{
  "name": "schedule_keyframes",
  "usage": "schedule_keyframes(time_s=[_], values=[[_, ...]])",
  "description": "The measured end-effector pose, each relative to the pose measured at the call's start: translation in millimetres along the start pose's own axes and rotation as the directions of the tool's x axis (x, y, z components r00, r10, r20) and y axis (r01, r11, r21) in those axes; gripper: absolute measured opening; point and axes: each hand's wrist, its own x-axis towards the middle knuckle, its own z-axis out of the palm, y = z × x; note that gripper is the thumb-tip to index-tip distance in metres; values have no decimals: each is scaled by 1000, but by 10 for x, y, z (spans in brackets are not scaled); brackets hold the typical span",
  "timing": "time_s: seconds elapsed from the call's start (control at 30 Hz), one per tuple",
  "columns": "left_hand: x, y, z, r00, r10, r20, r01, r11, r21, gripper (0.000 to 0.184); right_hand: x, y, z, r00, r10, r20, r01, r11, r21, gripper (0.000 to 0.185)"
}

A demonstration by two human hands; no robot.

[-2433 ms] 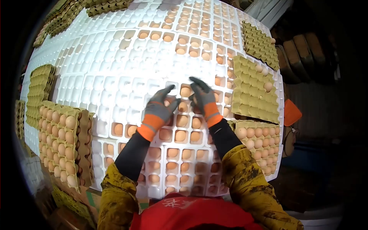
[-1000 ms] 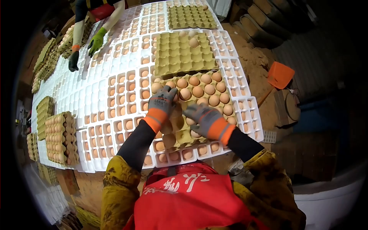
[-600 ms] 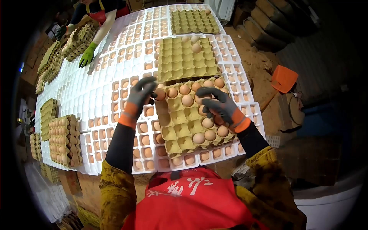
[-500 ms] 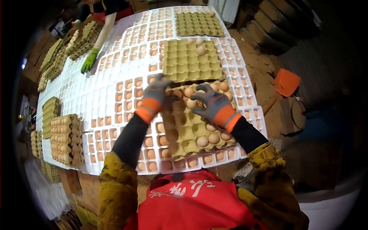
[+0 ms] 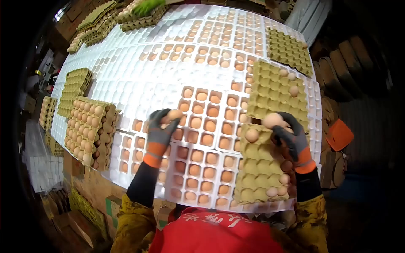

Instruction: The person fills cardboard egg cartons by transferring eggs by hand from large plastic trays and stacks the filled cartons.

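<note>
My left hand [image 5: 162, 128], in a grey and orange glove, is closed on an egg [image 5: 174, 115] above the white trays, left of a filled block of cells. My right hand [image 5: 291, 135] grips at least one egg [image 5: 273, 121] over the upper edge of a yellowish pulp tray [image 5: 257, 168]. That tray holds one egg [image 5: 252, 135] near its top left and several along its right and lower sides, partly hidden by my right hand. White trays [image 5: 215, 154] with brown eggs in square cells lie between my hands.
Another pulp tray [image 5: 274, 90] with a few eggs lies beyond my right hand, a further one [image 5: 291, 50] behind it. Stacked egg trays [image 5: 88, 130] stand at the left. A co-worker's green glove [image 5: 148, 6] is at the far edge. An orange scoop [image 5: 340, 135] lies right.
The view has swung left. My hands have moved apart, the left away from the pulp tray with an egg. Fewer eggs show in that tray. The co-worker's green glove appears over the far stacks.
</note>
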Motion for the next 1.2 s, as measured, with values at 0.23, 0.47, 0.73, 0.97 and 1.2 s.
schedule_keyframes(time_s=[0.23,0.47,0.73,0.97,1.2], values=[[232,-756,-322,975,-55,216,-98,762,641,48,1191,120,2265,835,-423,351,547,574,-609,42],[743,-839,-390,978,134,162,-198,842,502,47,1646,635,3163,856,-339,391,515,481,-709,33],[1058,-1131,-459,961,-255,110,270,950,-158,46,2229,616,3249,973,-3,232,-11,998,59,26],[692,-1206,-552,987,161,22,-161,987,-13,42,2419,963,3757,642,-621,449,761,447,-469,28],[411,-1283,-469,944,311,111,-329,915,232,39,1305,118,2195,945,-319,76,318,948,25,31]])
